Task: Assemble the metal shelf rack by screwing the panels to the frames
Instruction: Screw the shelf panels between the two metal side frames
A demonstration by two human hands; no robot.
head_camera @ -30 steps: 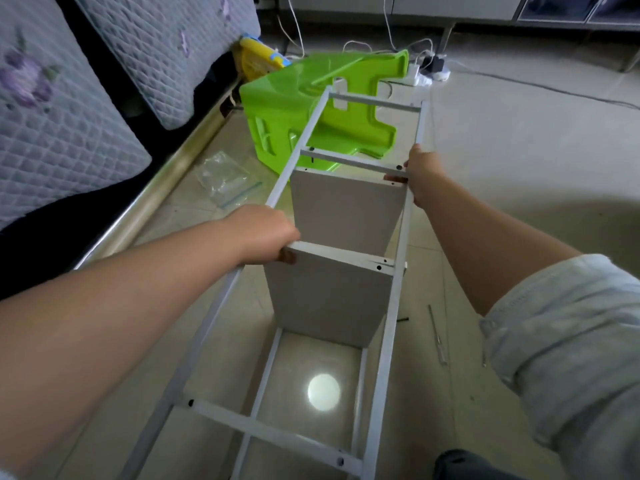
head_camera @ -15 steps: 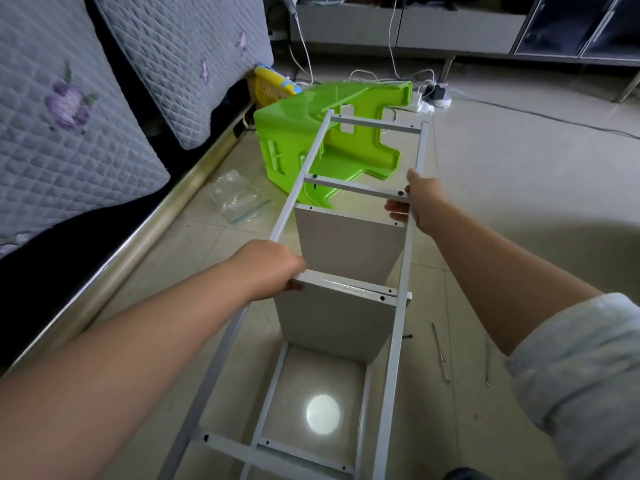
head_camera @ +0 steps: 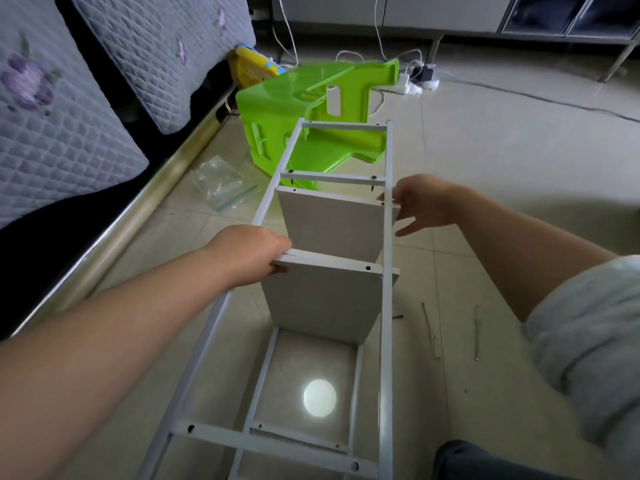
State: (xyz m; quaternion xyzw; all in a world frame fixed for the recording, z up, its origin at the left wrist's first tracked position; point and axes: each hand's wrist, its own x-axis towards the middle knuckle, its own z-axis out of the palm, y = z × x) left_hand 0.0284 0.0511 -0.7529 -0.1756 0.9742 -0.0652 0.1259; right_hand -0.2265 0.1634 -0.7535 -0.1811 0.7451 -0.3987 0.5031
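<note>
A white metal ladder frame [head_camera: 386,341] lies flat on top of the rack, with a second frame [head_camera: 263,372] below on the floor. Two grey panels stand on edge between them, a near panel [head_camera: 322,299] and a far panel [head_camera: 332,220]. My left hand [head_camera: 249,258] grips the left end of the near panel's top edge at the frame's left rail. My right hand [head_camera: 422,206] sits at the frame's right rail by the far panel's top corner, fingers spread and relaxed, fingertips touching the rail.
A green plastic stool [head_camera: 311,123] lies on its side past the rack's far end. A clear plastic bag [head_camera: 221,183] lies left of it. Two thin metal tools [head_camera: 429,327] and a small screw [head_camera: 398,317] lie on the tiles to the right. A bed edge [head_camera: 114,230] runs along the left.
My right hand has loosened from its hold on the right rail and spread its fingers. The view has pulled back and tilted up. My left hand keeps its grip.
</note>
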